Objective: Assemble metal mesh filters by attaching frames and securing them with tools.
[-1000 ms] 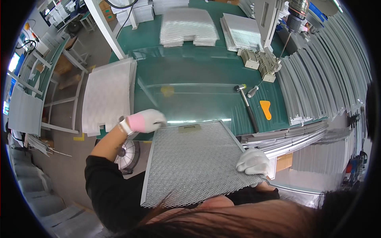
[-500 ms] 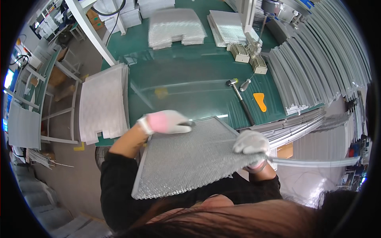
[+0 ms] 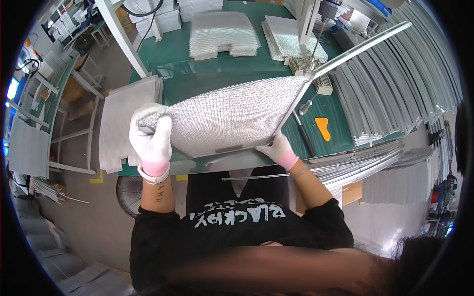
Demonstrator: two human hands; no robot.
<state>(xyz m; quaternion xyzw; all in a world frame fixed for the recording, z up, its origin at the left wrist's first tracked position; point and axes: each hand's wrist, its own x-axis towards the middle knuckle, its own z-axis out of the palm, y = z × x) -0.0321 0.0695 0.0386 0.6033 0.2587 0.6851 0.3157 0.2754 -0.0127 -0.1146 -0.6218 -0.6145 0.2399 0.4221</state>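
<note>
A silvery metal mesh panel [image 3: 232,113] is tilted up over the near side of the green table. My left hand [image 3: 152,133], in a white and pink glove, is closed around its left corner, thumb on the near face. At the lower right corner, my gloved right hand [image 3: 280,152] grips the edge, thumb and fingers apart around the rim. A pale metal strip [image 3: 363,49] runs along the panel's right side, then juts out past the far corner toward the upper right. Right of the panel lie a hammer [image 3: 303,133], its head hidden, and a grey-handled tool [image 3: 305,107].
An orange scraper-like piece [image 3: 322,128] lies on the green table [image 3: 197,74]. Mesh stacks stand at the back [image 3: 224,32] and left [image 3: 126,118]. Long metal strips [image 3: 395,84] crowd the right, near a pole-mounted machine [image 3: 328,10]. A fan [image 3: 129,196] stands below the table.
The panel has been turned and raised. My left hand moved left to its corner; my right hand moved left and down. The loose strip swung from pointing right to pointing up right.
</note>
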